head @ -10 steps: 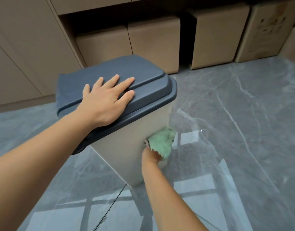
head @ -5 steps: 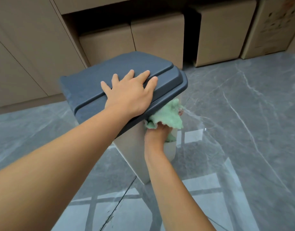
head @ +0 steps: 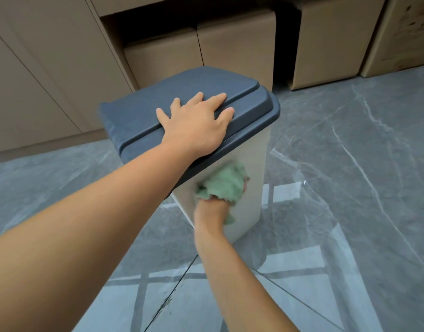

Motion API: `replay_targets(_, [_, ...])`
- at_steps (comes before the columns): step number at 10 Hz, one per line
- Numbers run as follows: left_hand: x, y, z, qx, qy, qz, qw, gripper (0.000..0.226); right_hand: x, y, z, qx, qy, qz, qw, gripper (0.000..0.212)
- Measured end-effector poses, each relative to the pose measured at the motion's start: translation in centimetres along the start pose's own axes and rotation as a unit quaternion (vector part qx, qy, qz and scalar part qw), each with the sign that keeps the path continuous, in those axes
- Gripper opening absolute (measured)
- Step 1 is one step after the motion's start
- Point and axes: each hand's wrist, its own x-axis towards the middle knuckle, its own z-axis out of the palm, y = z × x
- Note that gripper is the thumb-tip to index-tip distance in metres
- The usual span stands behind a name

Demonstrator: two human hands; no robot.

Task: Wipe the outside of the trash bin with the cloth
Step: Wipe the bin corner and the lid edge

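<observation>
A beige trash bin [head: 252, 188] with a dark blue-grey lid [head: 139, 116] stands on the grey marble floor. My left hand [head: 199, 125] lies flat on the lid, fingers spread, palm down near its near edge. My right hand [head: 212, 209] grips a crumpled green cloth [head: 224, 184] and presses it against the bin's near side wall, just under the lid's rim. The cloth hides my right fingers. The bin's left side is hidden behind my left forearm.
Several cardboard boxes [head: 237, 44] stand in a row behind the bin, under a cabinet. Beige cabinet doors [head: 38, 80] run along the left. Glossy grey floor tiles [head: 349, 164] with window reflections spread to the right and in front.
The cloth went up from the lower wall to under the lid's rim, then came down a little onto the upper wall. My left hand shifted on the lid toward its near right edge.
</observation>
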Motion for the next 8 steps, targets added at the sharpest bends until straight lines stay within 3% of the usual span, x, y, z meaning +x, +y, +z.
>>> replay_targets(1, [0.2, -0.1, -0.1, 0.003, 0.000, 0.002, 1.000, 0.053, -1.6, -0.5, 2.2, 0.067, 0.028, -0.151, 0.986, 0.049])
replay_targets(2, [0.0, -0.3, 0.0, 0.016, -0.002, 0.011, 1.000, 0.052, 0.4, 4.4, 3.2, 0.034, -0.021, -0.100, 0.994, 0.082])
replay_targets(3, [0.2, -0.2, -0.1, 0.020, 0.004, 0.019, 1.000, 0.052, 0.6, 8.5, 2.5, -0.154, -0.092, -0.025, 0.983, 0.064])
replay_targets(4, [0.1, -0.5, 0.1, 0.025, 0.006, 0.024, 0.999, 0.052, 1.8, 11.5, 2.6, -0.188, -0.023, -0.086, 0.978, 0.057])
replay_targets(5, [0.5, -0.5, 0.0, 0.032, 0.011, 0.025, 0.999, 0.052, 4.3, 13.0, 1.6, -0.223, 0.016, -0.061, 0.973, 0.043])
replay_targets(6, [0.2, -0.4, 0.0, 0.030, 0.003, 0.022, 0.999, 0.052, 6.7, 13.7, 2.1, -0.047, -0.001, 0.162, 0.986, 0.046])
replay_targets(7, [0.1, -0.5, 0.2, 0.031, 0.008, 0.025, 0.999, 0.051, 8.7, 12.3, -0.3, 0.138, 0.004, 0.279, 0.950, 0.050])
replay_targets(8, [0.3, -0.4, 0.1, 0.032, 0.017, 0.026, 0.999, 0.052, 12.2, 11.2, -2.3, 0.636, 0.212, 0.355, 0.652, 0.052])
